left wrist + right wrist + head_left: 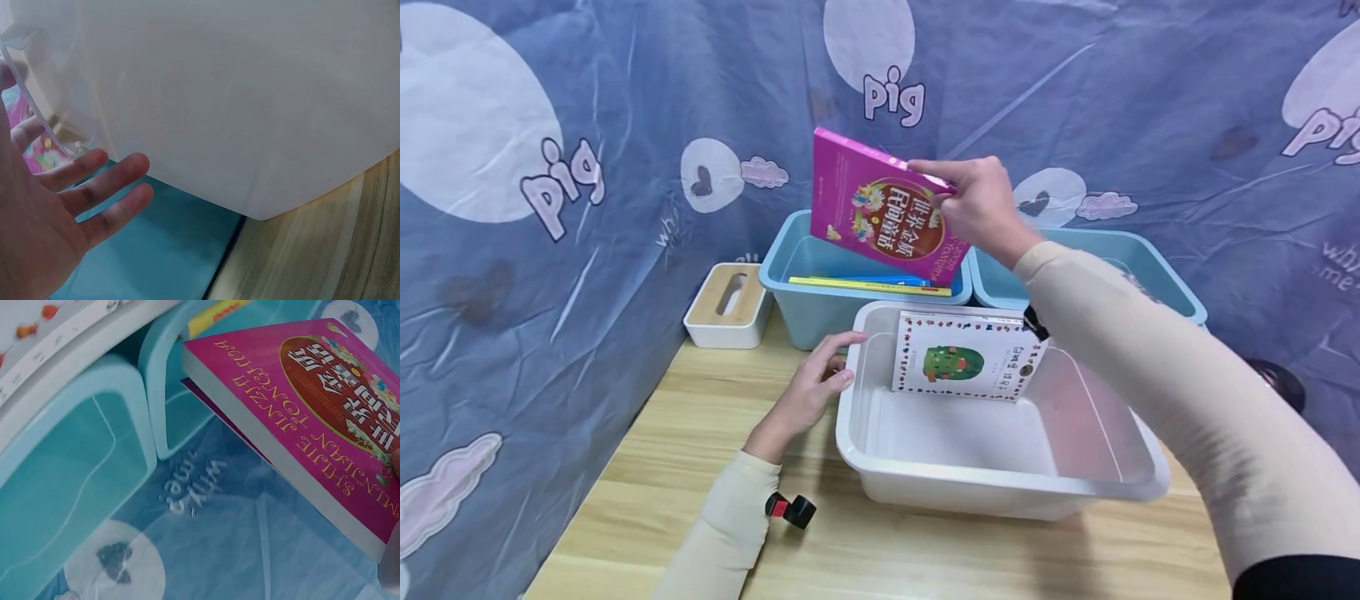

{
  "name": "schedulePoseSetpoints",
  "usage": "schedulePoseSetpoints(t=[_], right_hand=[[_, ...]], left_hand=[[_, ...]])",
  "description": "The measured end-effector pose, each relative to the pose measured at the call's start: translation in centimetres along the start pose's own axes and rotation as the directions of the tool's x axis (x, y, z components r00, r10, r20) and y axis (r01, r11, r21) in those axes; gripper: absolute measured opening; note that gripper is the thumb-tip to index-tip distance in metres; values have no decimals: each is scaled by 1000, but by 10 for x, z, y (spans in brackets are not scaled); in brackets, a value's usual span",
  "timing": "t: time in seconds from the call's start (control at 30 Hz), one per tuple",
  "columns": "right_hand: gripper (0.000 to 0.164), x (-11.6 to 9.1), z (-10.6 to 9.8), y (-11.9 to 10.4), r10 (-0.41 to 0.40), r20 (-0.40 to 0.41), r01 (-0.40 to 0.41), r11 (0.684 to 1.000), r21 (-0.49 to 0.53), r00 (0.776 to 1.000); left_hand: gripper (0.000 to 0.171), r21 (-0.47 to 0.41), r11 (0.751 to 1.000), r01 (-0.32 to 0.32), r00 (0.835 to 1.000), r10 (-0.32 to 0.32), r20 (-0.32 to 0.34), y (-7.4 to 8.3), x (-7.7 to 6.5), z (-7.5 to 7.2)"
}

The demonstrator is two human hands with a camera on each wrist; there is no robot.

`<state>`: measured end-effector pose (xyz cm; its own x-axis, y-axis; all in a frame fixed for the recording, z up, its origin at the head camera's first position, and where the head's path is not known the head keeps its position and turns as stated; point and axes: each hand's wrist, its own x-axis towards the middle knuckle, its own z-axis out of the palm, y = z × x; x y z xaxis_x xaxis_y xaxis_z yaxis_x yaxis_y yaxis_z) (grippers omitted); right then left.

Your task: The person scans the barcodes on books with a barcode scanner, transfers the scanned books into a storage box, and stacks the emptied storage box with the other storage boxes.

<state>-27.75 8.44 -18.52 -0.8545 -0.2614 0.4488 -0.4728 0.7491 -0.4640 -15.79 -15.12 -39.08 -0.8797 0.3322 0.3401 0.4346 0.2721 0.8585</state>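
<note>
My right hand (981,200) grips a thick magenta book (880,208) by its edge, holding it tilted above the left blue bin (808,304). In the right wrist view, the book's cover (337,406) and page edges show, with only part of the hand at the right side. My left hand (808,387) touches the left rim of the white bin (985,479), and the left wrist view shows its fingers (106,184) spread beside the bin's outer wall. Inside the white bin, a white book (970,358) with a green picture leans against the back wall.
Yellow and blue thin books (868,286) lie in the left blue bin. A second blue bin (1180,287) stands beside it, partly hidden by the right arm. A tissue box (730,304) with a wooden lid sits at the left on the wooden table (700,417). A printed blue cloth (760,67) hangs behind.
</note>
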Motion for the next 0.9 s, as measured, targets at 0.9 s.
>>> schedulePoseSetpoints(t=[0.9], right_hand=[[64, 7, 19, 3, -201, -10, 197, 967, -161, 980]], left_hand=[[54, -11, 1000, -5, 1000, 5, -1, 0, 1, 0]])
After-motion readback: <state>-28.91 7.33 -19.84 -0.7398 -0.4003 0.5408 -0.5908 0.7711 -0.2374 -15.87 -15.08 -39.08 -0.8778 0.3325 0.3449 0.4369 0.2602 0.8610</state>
